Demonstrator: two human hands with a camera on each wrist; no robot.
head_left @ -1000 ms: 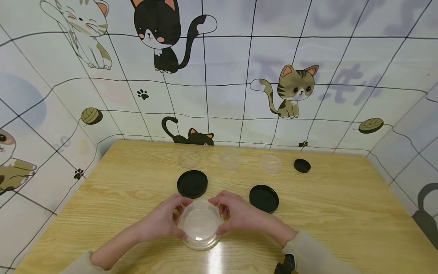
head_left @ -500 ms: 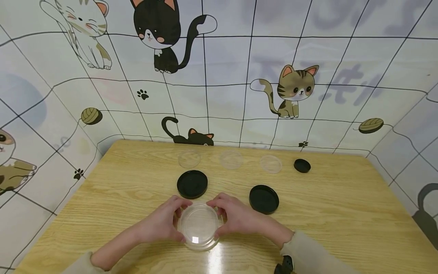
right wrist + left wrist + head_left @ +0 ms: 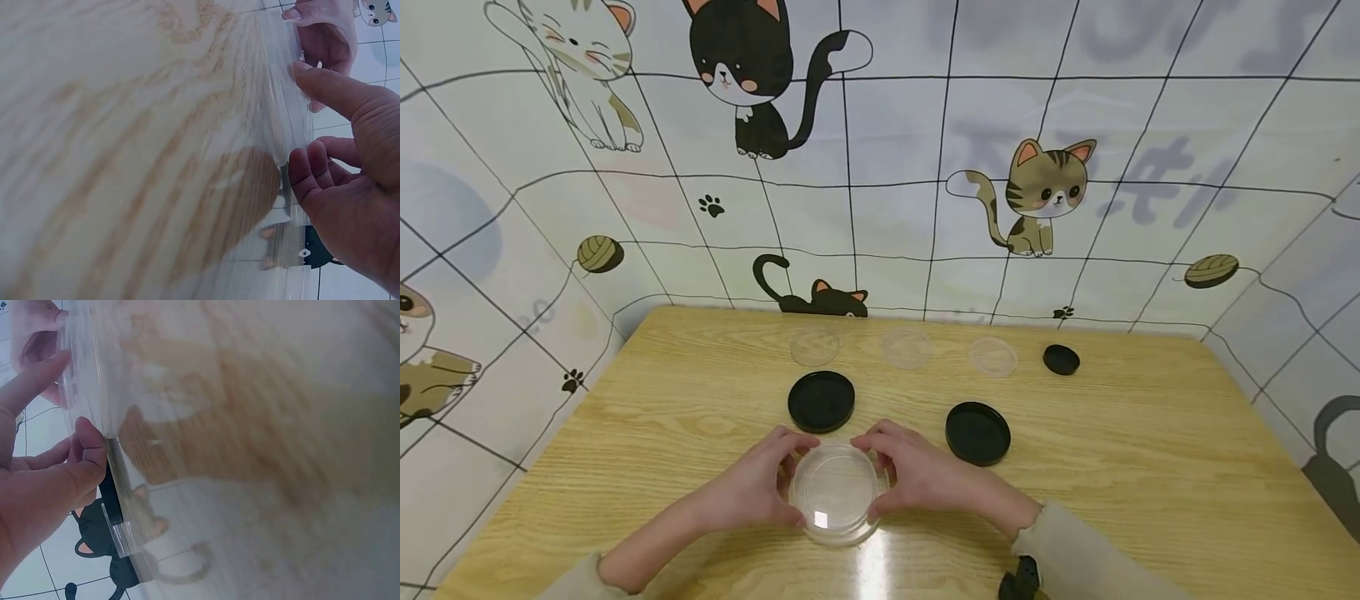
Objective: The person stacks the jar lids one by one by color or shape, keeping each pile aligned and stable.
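Note:
A clear, round, shallow dish [image 3: 835, 490] sits near the front middle of the wooden table, with a second clear rim showing just beneath it, slightly offset. My left hand [image 3: 752, 485] grips its left side, thumb in front and fingers behind. From the right, my right hand [image 3: 921, 473] holds the opposite side in the same way. Edge-on in the left wrist view, the clear rims [image 3: 78, 369] look stacked between the hands. Fingertips of the right hand [image 3: 356, 181] touch the clear wall [image 3: 289, 94] in the right wrist view.
Just behind the hands lie two black round lids [image 3: 822, 402], [image 3: 978, 433]. Along the table's back are faint clear discs [image 3: 815, 347], [image 3: 906, 348], [image 3: 994, 357] and a small black lid [image 3: 1062, 360]. A cat-printed wall cloth [image 3: 895, 217] encloses the table.
Both hands have shifted very slightly left with the clear dish, and the glare on it has moved left. Both still hold it; the lids and discs stay put.

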